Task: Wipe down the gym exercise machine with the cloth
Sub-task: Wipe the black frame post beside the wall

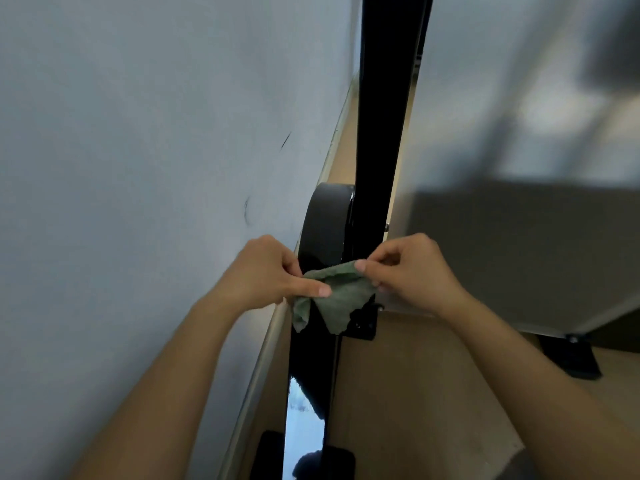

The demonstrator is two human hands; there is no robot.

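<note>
Both hands (pixel 341 271) pinch a crumpled, drooping grey-green cloth (pixel 334 296).

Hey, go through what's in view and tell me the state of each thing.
cloth: crumpled, held between both hands, in front of the machine post.
left hand: pinches the cloth's left end.
right hand: pinches the cloth's right end.
machine post: upright, glossy black.
wall: dark scuff marks.

Soft, even light is washing the wall (pixel 138 133); glare is shining off the frame (pixel 375 133) low down, and the panel (pixel 519 133) at right is smearing into blur.
</note>
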